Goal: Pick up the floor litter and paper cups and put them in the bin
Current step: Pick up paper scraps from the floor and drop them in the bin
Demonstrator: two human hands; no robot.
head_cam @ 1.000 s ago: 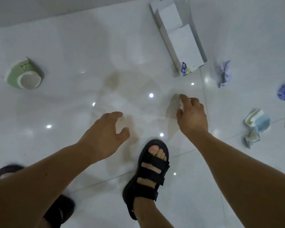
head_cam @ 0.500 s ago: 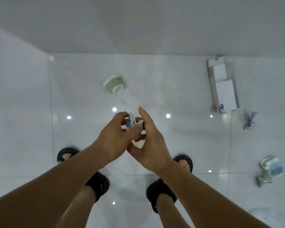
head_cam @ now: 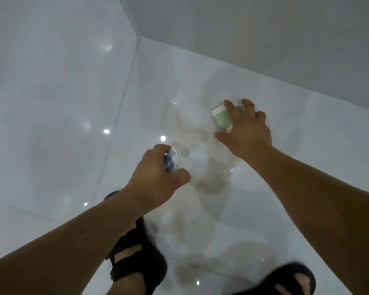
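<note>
**Cup in reach, one hand already full**

The left hand [head_cam: 156, 173] is clenched round a crumpled blue-and-white wrapper [head_cam: 171, 161], tucked into the palm above the middle of the floor [head_cam: 51, 145]. I'd judge it is parked there so the other hand is free to work. And the right hand [head_cam: 246, 133] is out at the far right, down on the green paper cup [head_cam: 222, 119], thumb on its near side, fingers hooked over the far side, gripping it across the body. The cup looks tipped on its side, close to the foot of the wall [head_cam: 264, 28]. Whether it has left the tiles I cannot tell: the hand covers its right half and the whole frame is smeared with motion. Most of the wrapper is buried in the fist. The bin is nowhere in view, and the black sandals [head_cam: 136, 258] at the near edge are partly cut off
</note>
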